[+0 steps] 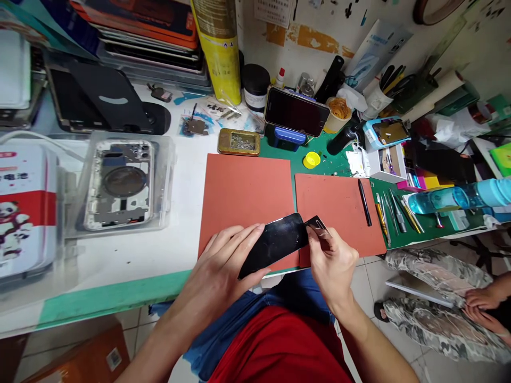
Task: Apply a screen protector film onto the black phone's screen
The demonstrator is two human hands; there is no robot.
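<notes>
Black and glossy, a phone [277, 242] is held at a slant above the near edges of two rust-red mats, the left mat [247, 186] and the right mat [335, 205]. The left hand [223, 260] grasps its lower-left end, fingers along the far side, thumb along the near one. The right hand [334, 260] pinches a thin, dark flat piece [318, 225] at the phone's upper-right end; whether the two touch is hard to tell. A black pen [364, 202] lies on the right mat. Behind the mats on the surface [147, 260] are a tin [239, 142], a propped phone [297, 111] and a yellow cup [312, 159]. Left, a phone shell [123, 183] sits in clear plastic. Far right, another person's hands [481, 306] rest near camouflage trousers [435, 271].
</notes>
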